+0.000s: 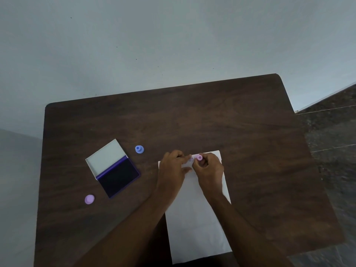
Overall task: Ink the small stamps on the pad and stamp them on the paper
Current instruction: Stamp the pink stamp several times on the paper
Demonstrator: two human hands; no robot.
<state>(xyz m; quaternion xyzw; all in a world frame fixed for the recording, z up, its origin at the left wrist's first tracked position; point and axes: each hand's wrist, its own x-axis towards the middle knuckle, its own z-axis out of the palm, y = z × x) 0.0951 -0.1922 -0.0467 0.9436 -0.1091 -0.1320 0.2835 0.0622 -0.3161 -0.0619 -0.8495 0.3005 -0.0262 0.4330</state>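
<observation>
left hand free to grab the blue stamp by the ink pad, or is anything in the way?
Probably yes. The left hand rests on the paper holding nothing visible, and only bare table lies between it and the blue stamp, beside the open ink pad.

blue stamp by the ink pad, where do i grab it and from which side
Probably take the blue stamp by its narrow upper knob, coming straight down from above. It appears to stand upright on its wider base, knob up, on bare table just beyond the open ink pad, with clear space all around. A two-finger pinch should do.
</observation>
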